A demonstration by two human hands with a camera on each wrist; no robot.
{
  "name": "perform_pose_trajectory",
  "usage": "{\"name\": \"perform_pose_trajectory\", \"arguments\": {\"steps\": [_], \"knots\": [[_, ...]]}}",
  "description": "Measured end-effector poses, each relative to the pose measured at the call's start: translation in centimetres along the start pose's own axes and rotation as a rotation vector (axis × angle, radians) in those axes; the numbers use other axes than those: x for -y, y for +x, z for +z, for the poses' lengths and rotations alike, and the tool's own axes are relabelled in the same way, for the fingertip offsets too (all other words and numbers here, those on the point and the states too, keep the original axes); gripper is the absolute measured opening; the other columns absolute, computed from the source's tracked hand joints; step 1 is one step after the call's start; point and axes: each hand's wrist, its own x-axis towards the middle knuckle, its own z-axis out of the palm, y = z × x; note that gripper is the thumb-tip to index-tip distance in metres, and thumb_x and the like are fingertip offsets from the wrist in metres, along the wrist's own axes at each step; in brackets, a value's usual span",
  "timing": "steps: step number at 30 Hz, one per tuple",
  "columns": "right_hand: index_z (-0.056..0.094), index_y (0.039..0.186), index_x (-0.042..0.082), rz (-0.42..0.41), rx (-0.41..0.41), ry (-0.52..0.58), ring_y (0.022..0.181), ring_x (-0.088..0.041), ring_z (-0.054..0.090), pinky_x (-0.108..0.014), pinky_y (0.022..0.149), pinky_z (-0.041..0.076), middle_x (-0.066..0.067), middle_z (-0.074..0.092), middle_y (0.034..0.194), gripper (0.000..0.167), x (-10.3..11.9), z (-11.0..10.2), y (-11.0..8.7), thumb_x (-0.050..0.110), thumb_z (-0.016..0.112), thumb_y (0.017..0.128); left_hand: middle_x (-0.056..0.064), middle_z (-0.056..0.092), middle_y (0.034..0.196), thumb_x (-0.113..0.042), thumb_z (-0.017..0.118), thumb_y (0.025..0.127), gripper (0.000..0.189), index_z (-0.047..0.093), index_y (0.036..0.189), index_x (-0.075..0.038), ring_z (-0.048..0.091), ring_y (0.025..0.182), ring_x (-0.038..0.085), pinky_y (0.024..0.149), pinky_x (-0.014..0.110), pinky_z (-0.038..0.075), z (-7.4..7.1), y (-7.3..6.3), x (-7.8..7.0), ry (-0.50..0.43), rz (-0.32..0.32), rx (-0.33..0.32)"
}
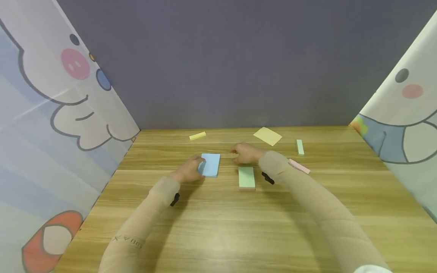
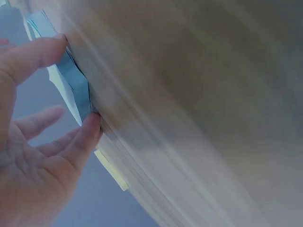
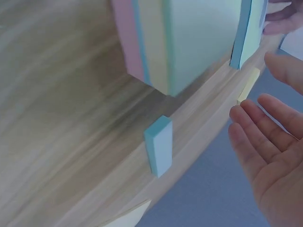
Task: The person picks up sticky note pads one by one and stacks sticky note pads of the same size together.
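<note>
My left hand (image 1: 189, 170) grips a light blue sticky-note pad (image 1: 209, 165) by its left side, low at the table. In the left wrist view, thumb and finger pinch the edges of the blue pad (image 2: 75, 85). My right hand (image 1: 247, 152) hovers with loosely bent fingers and holds nothing. Just in front of it stands a stack of sticky-note pads (image 1: 246, 177), green on top. The right wrist view shows pink, blue, yellow and green layers in the stack (image 3: 203, 42). Beyond the stack there lies a small blue block (image 3: 160, 146), not visible in the head view.
Toward the back lie a narrow yellow note strip (image 1: 197, 135) and a square yellow pad (image 1: 268, 136). On the right are a narrow green strip (image 1: 300, 147) and a pink strip (image 1: 299, 166), partly behind my right sleeve. A grey panel (image 1: 239, 64) rises behind the wooden table (image 1: 218, 235).
</note>
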Motion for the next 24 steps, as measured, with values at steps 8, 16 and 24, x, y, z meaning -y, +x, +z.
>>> {"name": "perform_pose_trajectory", "arguments": {"steps": [8,16,24], "knots": [[0.049,0.13,0.0,0.009,0.118,-0.107,0.125,-0.032,0.044,-0.041,0.104,0.037,-0.015,0.049,0.133,0.042,1.4,-0.2,3.5,0.011,0.055,0.09,0.026,0.045,0.132,-0.015,0.076,0.072,0.066,0.047,0.126,0.01,0.049,0.116,0.036,0.096,0.043,0.044,0.4,-0.6,-0.1,-0.03,-0.022,-0.058],[0.049,0.131,0.003,0.051,0.232,-0.126,0.119,-0.023,0.046,-0.031,0.093,0.041,-0.012,0.043,0.14,0.049,2.3,0.7,5.3,-0.004,0.051,0.082,0.025,0.048,0.13,-0.011,0.075,0.073,0.059,0.051,0.123,0.009,0.05,0.116,0.036,0.097,0.043,0.044,0.7,-0.6,-0.6,-0.032,-0.063,-0.085],[0.049,0.131,0.001,0.017,0.241,-0.118,0.126,-0.028,0.041,-0.037,0.104,0.037,-0.016,0.041,0.14,0.048,1.8,0.9,5.6,0.001,0.055,0.084,0.024,0.046,0.132,-0.008,0.073,0.075,0.058,0.049,0.125,0.007,0.05,0.116,0.036,0.097,0.043,0.043,0.6,-0.3,-0.3,-0.036,-0.079,-0.079]]}}
